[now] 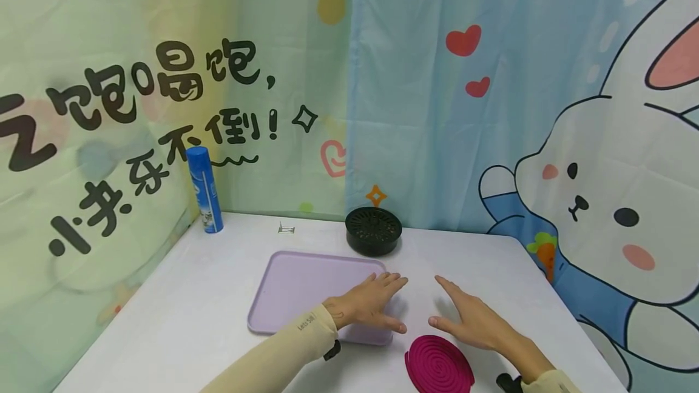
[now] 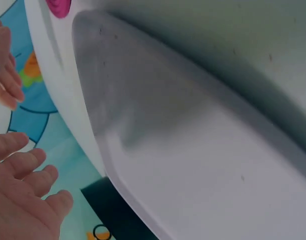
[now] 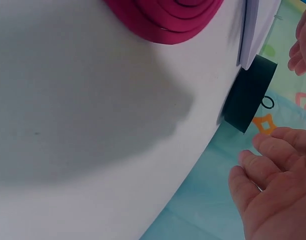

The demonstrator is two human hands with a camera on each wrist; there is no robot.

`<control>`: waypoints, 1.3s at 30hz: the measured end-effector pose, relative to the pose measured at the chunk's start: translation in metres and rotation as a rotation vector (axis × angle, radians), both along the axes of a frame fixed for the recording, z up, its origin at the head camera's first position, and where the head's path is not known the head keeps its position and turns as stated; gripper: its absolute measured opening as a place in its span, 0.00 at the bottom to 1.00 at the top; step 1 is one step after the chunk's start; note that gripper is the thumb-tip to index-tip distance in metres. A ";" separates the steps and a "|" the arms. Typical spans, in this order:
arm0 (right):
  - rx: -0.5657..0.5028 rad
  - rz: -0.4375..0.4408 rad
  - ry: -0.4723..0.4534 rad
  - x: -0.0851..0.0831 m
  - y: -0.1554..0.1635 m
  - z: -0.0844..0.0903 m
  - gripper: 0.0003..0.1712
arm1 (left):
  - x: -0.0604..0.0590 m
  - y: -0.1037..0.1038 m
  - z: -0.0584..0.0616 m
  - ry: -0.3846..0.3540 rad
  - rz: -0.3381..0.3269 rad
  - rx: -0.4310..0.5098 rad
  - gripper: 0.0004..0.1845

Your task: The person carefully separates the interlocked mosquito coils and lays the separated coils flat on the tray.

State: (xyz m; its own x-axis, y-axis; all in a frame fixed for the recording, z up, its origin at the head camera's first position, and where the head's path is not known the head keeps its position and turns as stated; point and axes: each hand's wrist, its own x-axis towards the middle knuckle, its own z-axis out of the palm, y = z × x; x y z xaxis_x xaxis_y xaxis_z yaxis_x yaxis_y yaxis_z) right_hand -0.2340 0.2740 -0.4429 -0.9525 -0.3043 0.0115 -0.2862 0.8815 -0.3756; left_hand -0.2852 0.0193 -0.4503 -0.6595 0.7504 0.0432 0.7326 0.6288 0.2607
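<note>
My left hand is held over the right part of a lavender tray, fingers straight and thumb spread. Nothing is in its grasp; the left wrist view shows the palm beside the tray's edge. Facing it, my right hand hovers over the white table with straight fingers and holds nothing. Just below and between the hands in the head view lies a flat magenta spiral coil, which looks like mosquito coils. Its lower edge is cut off by the frame.
Behind the tray stands a round black tin with a slotted lid. A blue spray can stands upright at the table's back left corner. Between them lies a small metal stand. Printed curtains hang behind the table.
</note>
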 end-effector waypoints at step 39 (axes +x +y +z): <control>-0.054 0.034 -0.311 0.043 0.020 -0.034 0.62 | 0.029 0.027 -0.024 -0.109 -0.096 -0.097 0.57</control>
State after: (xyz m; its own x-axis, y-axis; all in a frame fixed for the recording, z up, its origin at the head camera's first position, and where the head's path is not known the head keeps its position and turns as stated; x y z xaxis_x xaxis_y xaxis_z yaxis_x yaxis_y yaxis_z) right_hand -0.1911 0.2937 -0.4768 -0.9020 -0.3432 -0.2621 -0.1794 0.8499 -0.4955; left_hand -0.2562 0.0464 -0.4746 -0.5817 0.8072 -0.1006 0.7609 0.5837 0.2836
